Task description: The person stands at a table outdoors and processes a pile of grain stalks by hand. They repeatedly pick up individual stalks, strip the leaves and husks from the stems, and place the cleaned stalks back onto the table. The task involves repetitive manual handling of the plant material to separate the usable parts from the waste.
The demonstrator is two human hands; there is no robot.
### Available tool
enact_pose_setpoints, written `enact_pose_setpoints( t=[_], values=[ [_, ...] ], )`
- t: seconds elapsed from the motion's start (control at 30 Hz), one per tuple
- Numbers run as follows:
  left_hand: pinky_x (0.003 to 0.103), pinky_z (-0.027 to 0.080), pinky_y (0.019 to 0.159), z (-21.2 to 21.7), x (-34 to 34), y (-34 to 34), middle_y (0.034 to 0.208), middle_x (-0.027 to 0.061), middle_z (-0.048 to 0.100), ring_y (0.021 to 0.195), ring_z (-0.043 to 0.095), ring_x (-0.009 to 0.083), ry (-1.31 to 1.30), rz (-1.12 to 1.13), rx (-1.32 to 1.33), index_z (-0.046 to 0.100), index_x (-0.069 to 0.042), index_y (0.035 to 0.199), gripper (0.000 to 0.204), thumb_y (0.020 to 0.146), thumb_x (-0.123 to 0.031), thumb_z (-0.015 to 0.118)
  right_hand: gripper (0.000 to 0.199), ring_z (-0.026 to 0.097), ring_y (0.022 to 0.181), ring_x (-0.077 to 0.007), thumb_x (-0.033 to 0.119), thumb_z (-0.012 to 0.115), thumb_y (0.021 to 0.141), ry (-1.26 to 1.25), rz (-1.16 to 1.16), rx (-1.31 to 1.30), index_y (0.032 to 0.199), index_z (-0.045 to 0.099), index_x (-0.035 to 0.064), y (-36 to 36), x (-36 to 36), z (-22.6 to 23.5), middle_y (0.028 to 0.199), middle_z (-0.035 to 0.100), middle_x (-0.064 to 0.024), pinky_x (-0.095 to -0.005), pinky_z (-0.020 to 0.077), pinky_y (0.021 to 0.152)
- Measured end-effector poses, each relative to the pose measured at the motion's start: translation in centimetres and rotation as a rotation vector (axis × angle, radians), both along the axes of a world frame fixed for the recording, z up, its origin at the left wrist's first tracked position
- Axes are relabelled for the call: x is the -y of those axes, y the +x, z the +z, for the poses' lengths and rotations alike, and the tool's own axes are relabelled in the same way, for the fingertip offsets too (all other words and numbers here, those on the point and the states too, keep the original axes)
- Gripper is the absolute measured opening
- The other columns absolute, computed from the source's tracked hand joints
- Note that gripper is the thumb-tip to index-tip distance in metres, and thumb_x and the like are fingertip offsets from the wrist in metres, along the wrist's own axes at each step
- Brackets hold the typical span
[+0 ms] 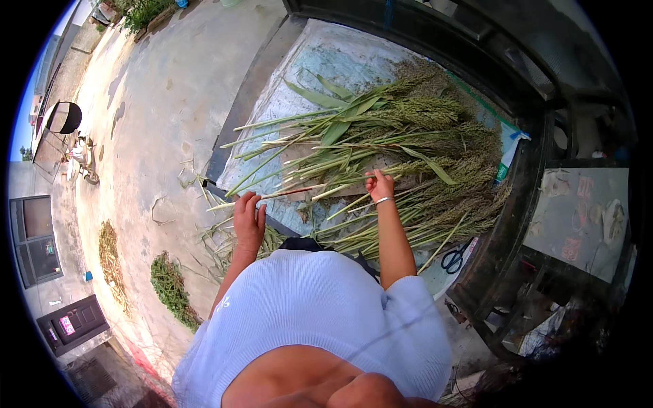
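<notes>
A long, pale green sorghum stalk (299, 191) with a reddish stretch runs crosswise in front of me. My right hand (381, 186), wearing a bracelet, pinches it toward the seed-head side. Toward its cut end, the curled fingers of my left hand (249, 221) close over the same stalk, the thumb hanging a little apart. Beyond and beneath lies a spread pile of sorghum stalks (333, 146), cut ends to the left and bushy green-brown seed heads (435, 112) to the right. Broad leaves (337, 129) remain on some stalks.
The pile rests on a whitish-blue sheet (299, 64). Dark-handled scissors (454, 260) lie at its near right. A dark metal frame (503, 88) borders the right and far sides. Stripped leaves (224, 248) and a heap of green plants (173, 289) lie on the concrete at left.
</notes>
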State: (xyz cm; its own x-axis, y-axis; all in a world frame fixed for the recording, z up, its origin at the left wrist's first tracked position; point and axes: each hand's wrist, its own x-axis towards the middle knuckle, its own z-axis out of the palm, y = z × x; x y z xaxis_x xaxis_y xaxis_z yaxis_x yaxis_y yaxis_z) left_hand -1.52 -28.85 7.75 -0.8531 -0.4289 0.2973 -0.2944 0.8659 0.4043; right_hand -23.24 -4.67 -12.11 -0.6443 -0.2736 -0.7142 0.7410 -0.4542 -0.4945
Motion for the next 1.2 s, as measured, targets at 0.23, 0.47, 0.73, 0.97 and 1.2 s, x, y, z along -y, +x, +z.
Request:
enact_pose_setpoints(
  t=[0.23, 0.47, 0.73, 0.97, 1.2],
  values=[
    [0.040, 0.044, 0.053, -6.1, -8.7, -5.3, 0.058, 0.0109, 0.057, 0.057, 0.056, 0.0311, 0.295, -0.536, 0.626, 0.060, -0.003, 0.079, 0.030, 0.080, -0.033, 0.056, 0.020, 0.044, 0.046, -0.0090, 0.024, 0.045, 0.089, -0.096, -0.172, -0.090, 0.080, 0.044, 0.0065, 6.3, -3.8, 6.7, 0.068, 0.057, -0.0076, -0.0232, 0.0358, 0.038],
    [0.032, 0.043, 0.049, -7.7, -12.7, -2.9, 0.053, 0.0070, 0.057, 0.048, 0.055, 0.0191, 0.750, -0.324, 0.533, 0.060, -0.003, 0.067, 0.033, 0.084, -0.030, 0.049, 0.026, 0.032, 0.039, -0.0074, 0.030, 0.040, 0.090, 0.075, -0.317, -0.043, 0.077, 0.042, 0.0082, 8.5, -5.4, 6.0, 0.060, 0.051, -0.0054, -0.0225, 0.0271, 0.033],
    [0.030, 0.042, 0.047, -8.9, -12.3, -1.4, 0.052, 0.0032, 0.058, 0.046, 0.054, 0.0134, 0.874, -0.166, 0.457, 0.060, -0.003, 0.064, 0.035, 0.084, -0.029, 0.048, 0.029, 0.030, 0.039, -0.0085, 0.035, 0.038, 0.090, 0.088, -0.280, -0.110, 0.074, 0.040, 0.0114, 9.2, -4.8, 7.1, 0.059, 0.049, -0.0044, -0.0226, 0.0281, 0.035],
    [0.027, 0.037, 0.036, -12.0, -9.0, -0.5, 0.053, 0.0080, 0.057, 0.040, 0.051, 0.0132, 1.014, 0.297, 0.439, 0.058, -0.001, 0.064, 0.031, 0.083, -0.024, 0.050, 0.032, 0.026, 0.037, -0.0083, 0.034, 0.033, 0.092, 0.068, -0.298, -0.203, 0.071, 0.038, 0.0094, 9.5, -3.9, 10.1, 0.055, 0.047, -0.0042, -0.0230, 0.0238, 0.035],
    [0.020, 0.026, 0.035, -6.5, 6.1, 4.0, 0.050, -0.0025, 0.043, 0.038, 0.036, 0.0064, 1.186, 0.579, -0.507, 0.050, -0.007, 0.069, 0.027, 0.087, -0.026, 0.047, 0.033, 0.029, 0.041, -0.0104, 0.034, 0.031, 0.092, 0.322, -0.602, -0.030, 0.068, 0.038, 0.0118, 4.3, -13.4, 6.0, 0.055, 0.043, -0.0028, -0.0249, 0.0243, 0.034]
  ],
)
